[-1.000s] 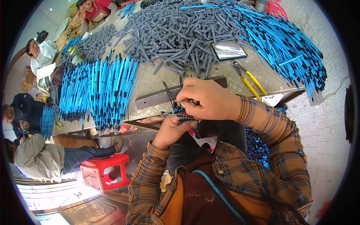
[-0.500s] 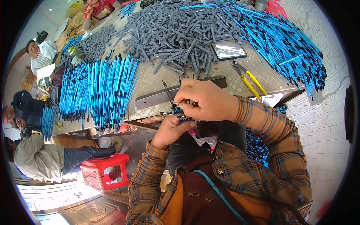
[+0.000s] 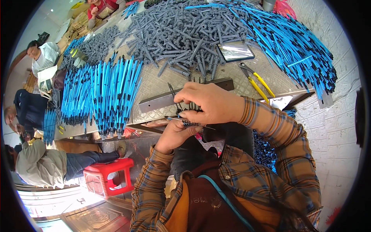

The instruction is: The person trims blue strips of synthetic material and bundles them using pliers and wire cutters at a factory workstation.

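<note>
Left: co-workers, red stool (image 3: 96, 179) on the floor. Patterned table (image 3: 158, 83) carries blue rods (image 3: 116, 92), metal bar (image 3: 158, 103), grey fittings heap (image 3: 181, 34), yellow-handled pliers (image 3: 264, 84), more blue rods at right. Left hand (image 3: 176, 134) closed, dark slim parts (image 3: 187, 123) pinched between thumb and fingers, just off the table's near edge. Right hand (image 3: 210, 103) curled over them, dark stems showing past its fingers; can't tell if it's gripping.

The right hand (image 3: 212, 101) has shifted slightly to the left; its fingers are now wider from the thumb, showing more dark rods (image 3: 189, 104).
</note>
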`<state>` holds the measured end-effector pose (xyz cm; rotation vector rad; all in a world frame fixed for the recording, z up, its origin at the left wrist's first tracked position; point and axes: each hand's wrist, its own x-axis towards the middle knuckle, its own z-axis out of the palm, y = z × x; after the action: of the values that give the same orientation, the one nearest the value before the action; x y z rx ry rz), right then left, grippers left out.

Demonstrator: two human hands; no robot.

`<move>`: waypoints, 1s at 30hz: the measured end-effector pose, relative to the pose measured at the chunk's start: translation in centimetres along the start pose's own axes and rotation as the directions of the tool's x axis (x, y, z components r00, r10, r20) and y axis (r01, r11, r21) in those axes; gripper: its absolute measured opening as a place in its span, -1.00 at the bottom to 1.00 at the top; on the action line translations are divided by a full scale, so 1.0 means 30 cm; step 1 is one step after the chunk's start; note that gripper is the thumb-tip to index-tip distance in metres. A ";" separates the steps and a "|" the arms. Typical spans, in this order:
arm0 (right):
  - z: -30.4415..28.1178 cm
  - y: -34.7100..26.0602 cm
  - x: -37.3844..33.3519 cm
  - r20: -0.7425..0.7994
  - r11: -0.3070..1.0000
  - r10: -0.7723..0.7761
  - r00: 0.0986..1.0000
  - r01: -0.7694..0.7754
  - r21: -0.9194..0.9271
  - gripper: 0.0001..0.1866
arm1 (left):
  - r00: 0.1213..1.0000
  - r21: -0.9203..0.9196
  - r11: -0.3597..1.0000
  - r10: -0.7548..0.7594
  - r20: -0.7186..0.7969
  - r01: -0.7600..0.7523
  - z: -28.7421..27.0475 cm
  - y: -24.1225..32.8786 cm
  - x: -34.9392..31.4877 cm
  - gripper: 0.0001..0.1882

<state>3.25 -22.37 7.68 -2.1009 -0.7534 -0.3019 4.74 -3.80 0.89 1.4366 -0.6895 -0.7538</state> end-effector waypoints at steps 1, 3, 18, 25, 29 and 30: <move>0.003 0.004 0.000 0.000 1.000 -0.001 1.000 0.001 0.001 -0.82 | 1.000 0.020 1.000 0.008 0.004 -0.008 -0.002 -0.002 -0.001 -0.83; 0.004 0.017 0.002 0.031 0.998 -0.036 0.999 0.038 -0.056 -0.80 | 1.000 0.012 1.000 0.002 0.009 -0.002 -0.002 0.000 0.001 -0.83; -0.018 0.015 0.020 0.099 0.998 -0.056 0.993 0.059 -0.029 -0.83 | 0.997 -0.026 0.998 -0.049 0.051 0.050 -0.003 0.022 -0.006 -0.80; -0.014 0.025 0.016 0.113 0.995 -0.103 0.988 0.103 0.005 -0.85 | 0.999 -0.088 0.996 -0.027 0.021 0.028 -0.002 0.030 -0.013 -0.79; -0.008 0.031 0.013 0.083 0.996 -0.090 0.992 0.088 0.020 -0.86 | 1.000 -0.115 0.993 -0.012 -0.002 0.012 -0.002 0.017 -0.016 -0.78; -0.007 0.034 0.014 0.080 0.995 -0.101 0.992 0.100 0.015 -0.86 | 1.000 -0.115 0.993 -0.012 -0.003 0.012 -0.003 0.016 -0.014 -0.78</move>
<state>4.22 -22.82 7.35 -2.0782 -0.9088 -0.2685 4.59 -3.41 1.38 1.3378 -0.6254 -0.7875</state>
